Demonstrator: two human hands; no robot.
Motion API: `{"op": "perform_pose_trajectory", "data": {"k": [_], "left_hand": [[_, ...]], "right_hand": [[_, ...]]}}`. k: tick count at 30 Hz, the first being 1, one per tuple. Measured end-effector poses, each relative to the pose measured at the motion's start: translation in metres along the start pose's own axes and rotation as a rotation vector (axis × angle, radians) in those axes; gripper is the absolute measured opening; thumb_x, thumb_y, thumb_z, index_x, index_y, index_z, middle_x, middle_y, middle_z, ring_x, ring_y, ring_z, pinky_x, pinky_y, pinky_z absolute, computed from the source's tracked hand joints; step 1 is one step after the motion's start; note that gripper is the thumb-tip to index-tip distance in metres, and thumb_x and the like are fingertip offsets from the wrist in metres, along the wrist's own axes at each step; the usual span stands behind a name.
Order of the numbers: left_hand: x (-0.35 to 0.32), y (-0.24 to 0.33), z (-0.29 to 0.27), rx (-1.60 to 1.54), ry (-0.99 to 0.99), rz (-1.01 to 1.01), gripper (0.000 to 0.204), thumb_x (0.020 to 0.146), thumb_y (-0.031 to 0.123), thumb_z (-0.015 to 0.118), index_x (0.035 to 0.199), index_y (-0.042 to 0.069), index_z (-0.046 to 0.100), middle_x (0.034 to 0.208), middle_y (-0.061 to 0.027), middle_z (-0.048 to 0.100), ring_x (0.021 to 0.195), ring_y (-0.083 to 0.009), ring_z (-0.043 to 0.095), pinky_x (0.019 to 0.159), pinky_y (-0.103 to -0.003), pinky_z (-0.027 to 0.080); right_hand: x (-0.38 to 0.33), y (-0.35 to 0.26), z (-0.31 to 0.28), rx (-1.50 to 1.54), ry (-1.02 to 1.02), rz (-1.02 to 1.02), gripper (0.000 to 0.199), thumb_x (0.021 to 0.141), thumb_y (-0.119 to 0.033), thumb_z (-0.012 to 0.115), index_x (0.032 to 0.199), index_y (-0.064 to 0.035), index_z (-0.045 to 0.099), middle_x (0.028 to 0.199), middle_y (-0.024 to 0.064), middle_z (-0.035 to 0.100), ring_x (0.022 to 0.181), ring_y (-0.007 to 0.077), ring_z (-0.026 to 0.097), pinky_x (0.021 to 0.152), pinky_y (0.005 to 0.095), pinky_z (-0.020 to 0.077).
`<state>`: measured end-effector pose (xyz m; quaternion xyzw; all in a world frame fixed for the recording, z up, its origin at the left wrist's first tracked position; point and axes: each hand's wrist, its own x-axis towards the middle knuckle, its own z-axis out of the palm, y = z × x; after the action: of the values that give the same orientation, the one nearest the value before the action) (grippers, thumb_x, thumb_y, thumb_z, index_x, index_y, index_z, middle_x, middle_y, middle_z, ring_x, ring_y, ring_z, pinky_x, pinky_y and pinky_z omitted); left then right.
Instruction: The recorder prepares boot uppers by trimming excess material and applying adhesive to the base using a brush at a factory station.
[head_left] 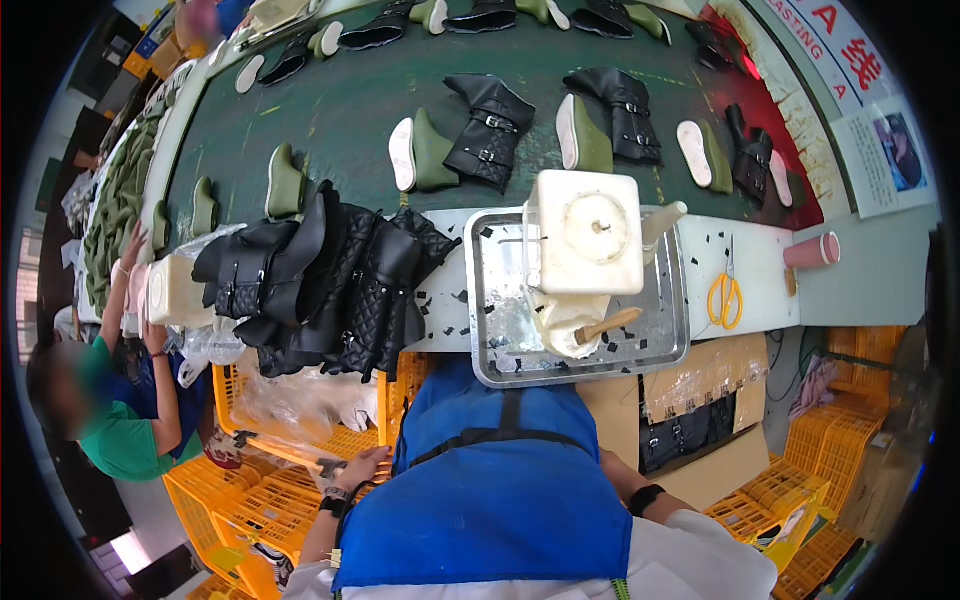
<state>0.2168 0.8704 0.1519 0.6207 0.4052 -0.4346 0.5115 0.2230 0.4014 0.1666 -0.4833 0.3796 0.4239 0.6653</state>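
Observation:
My left hand is low beside the blue apron, at the edge of an orange crate. Its fingers look bent together; what they hold, if anything, cannot be made out. Of my right hand only the back part shows at the apron's other side, near an open carton of black boots; its fingers are hidden. In front of me, a metal tray holds a cream-white container and a wooden-handled brush in white paste. A pile of black boot uppers lies left of the tray.
On the green belt beyond lie black uppers and green boot parts with pale soles. Yellow-handled scissors and a pink cup are at right. A co-worker in a green shirt reaches over the bench at left.

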Motion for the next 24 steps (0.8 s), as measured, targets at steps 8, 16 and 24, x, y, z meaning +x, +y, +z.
{"op": "perform_pose_trajectory", "data": {"k": [8, 16, 24], "left_hand": [[0.052, 0.018, 0.031, -0.058, -0.058, 0.039, 0.031, 0.089, 0.028, 0.048, 0.096, 0.0, 0.057, 0.074, -0.0007, 0.058, 0.057, -0.0076, 0.05, 0.05, -0.022, 0.043], [0.042, 0.022, 0.003, 0.183, 0.288, 0.493, 0.014, 0.079, 0.014, 0.059, 0.074, 0.001, 0.059, 0.064, -0.0078, 0.059, 0.058, -0.0177, 0.056, 0.055, -0.03, 0.045], [0.103, -0.022, 0.034, 1.039, 0.203, 0.805, 0.016, 0.074, 0.01, 0.048, 0.068, -0.004, 0.054, 0.066, -0.0268, 0.055, 0.064, -0.0425, 0.055, 0.058, -0.049, 0.044]], "right_hand": [[0.024, -0.044, -0.03, 0.365, -0.016, 0.063, 0.036, 0.092, -0.026, 0.039, 0.118, -0.0014, 0.047, 0.114, 0.0111, 0.054, 0.101, 0.0217, 0.054, 0.091, 0.0349, 0.0416], [0.014, -0.029, -0.061, -0.458, 0.317, 0.031, 0.021, 0.086, -0.018, 0.049, 0.096, -0.0016, 0.058, 0.085, 0.0099, 0.064, 0.075, 0.0227, 0.062, 0.07, 0.0341, 0.0494], [0.087, 0.11, -0.052, -1.487, 0.353, -0.324, 0.023, 0.079, -0.02, 0.049, 0.089, -0.0023, 0.061, 0.08, 0.0215, 0.06, 0.077, 0.0374, 0.059, 0.066, 0.0431, 0.0464]]}}
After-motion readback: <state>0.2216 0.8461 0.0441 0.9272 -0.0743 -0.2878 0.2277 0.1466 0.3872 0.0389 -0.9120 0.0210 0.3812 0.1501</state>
